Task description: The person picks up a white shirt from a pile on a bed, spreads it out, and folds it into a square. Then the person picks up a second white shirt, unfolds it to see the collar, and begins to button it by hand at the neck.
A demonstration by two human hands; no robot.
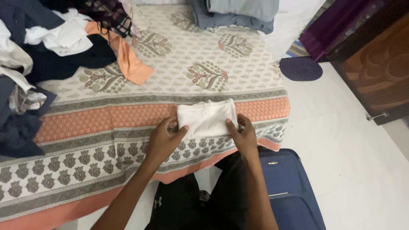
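Note:
A white garment (207,116), folded into a small rectangle, lies near the front edge of a bed covered with a patterned orange, grey and cream bedsheet (128,123). My left hand (164,138) grips the garment's left edge, thumb on top. My right hand (243,133) holds its right edge, thumb pressed on the cloth. Both forearms reach up from the bottom of the view.
A heap of unfolded clothes (47,47) in white, navy, orange and plaid fills the bed's left side. Folded grey clothes (238,12) sit at the far edge. A blue suitcase (289,191) stands on the white floor by my legs. A dark round mat (300,68) and wooden furniture (379,64) are at right.

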